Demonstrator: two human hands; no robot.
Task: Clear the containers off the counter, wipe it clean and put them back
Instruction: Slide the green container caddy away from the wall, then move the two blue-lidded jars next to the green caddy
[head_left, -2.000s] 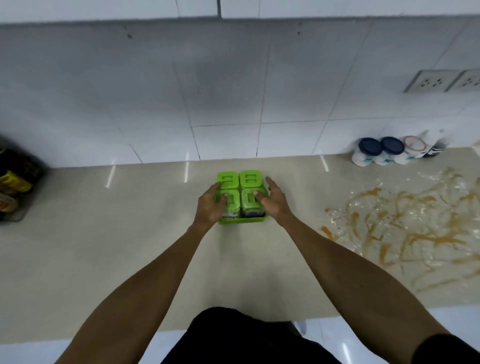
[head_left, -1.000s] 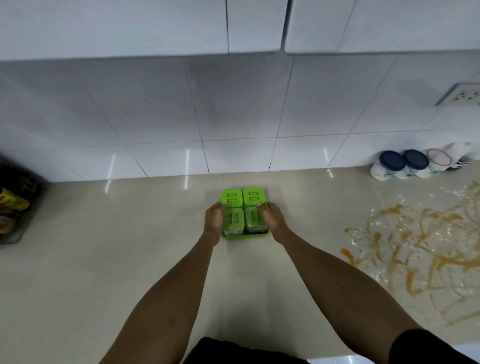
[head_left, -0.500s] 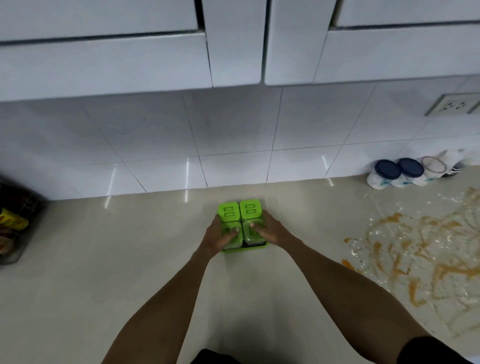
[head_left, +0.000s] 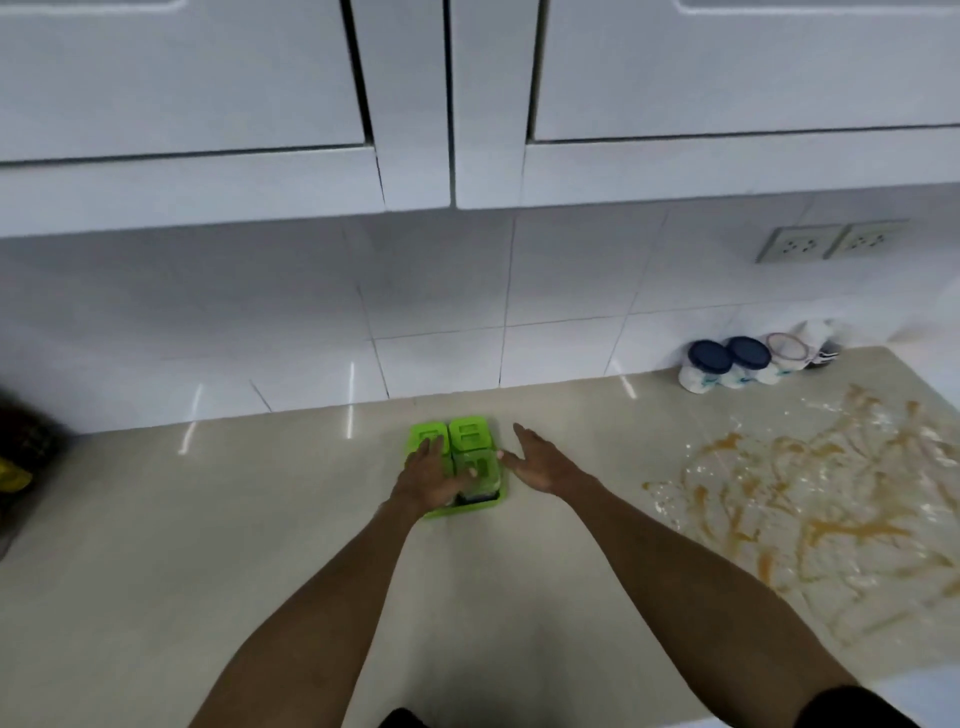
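While the left hand (head_left: 428, 480) rests flat-fingered on the containers (head_left: 470, 436) and the right hand (head_left: 540, 462) spreads empty beside them, a one-sided push could skid them into the spill (head_left: 810, 519) past the right fingers.

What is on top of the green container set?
The left hand lies flat on the green container set, covering most of its left lids; the right lids show.

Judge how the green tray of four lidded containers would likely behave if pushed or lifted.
The green tray looks rigid, so it would probably slide as one piece on the glossy counter. Its four containers sit packed and low, so tipping seems unlikely. Lifted unevenly, they might shift, since they appear only to stand in it.
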